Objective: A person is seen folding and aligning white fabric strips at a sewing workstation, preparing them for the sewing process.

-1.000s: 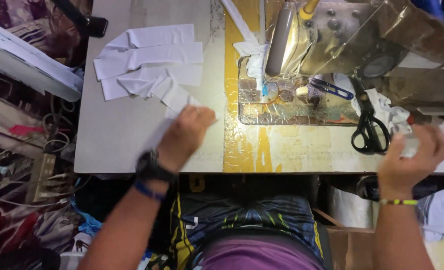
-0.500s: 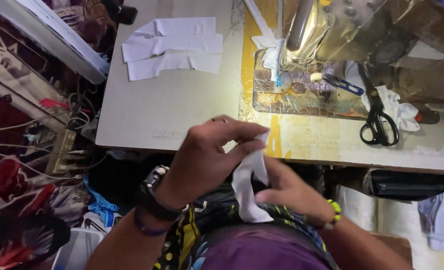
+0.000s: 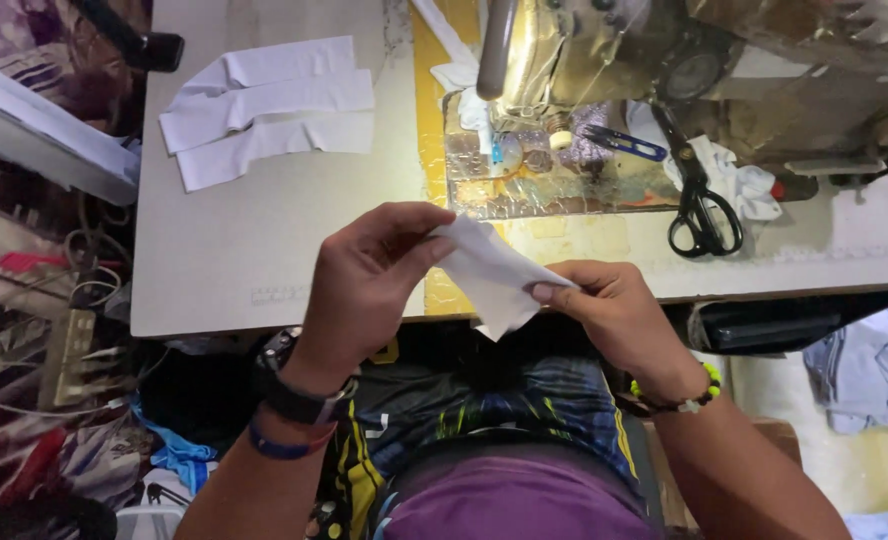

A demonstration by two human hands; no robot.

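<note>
Cloth point(image 3: 489, 272): small white piece, held up in the air just in front of the near edge of the surface point(image 3: 264, 240), over the lap. Left hand point(image 3: 364, 275) pinches its upper left corner, thumb and fingers closed on the edge. Right hand point(image 3: 614, 310) closed on the lower right side, thumb pressed on top. The piece sags and folds between both grips, so it looks thin, soft and very light, with no stiffness; probably not slippery, not fragile. Best taken by an edge or corner with a light pinch; two pinch points needed to keep it spread flat.

Head view only. Strips point(image 3: 269, 105) of the same white cloth lie stacked on the surface, far left of the held cloth, well apart. Sewing machine point(image 3: 664, 70) sits beyond and right of the cloth. Scissors point(image 3: 702, 205) lie right of the cloth on the surface, near a crumpled white rag point(image 3: 739, 180). Wristwatch point(image 3: 294, 390) on the left wrist, bead bracelet point(image 3: 679, 395) on the right.
</note>
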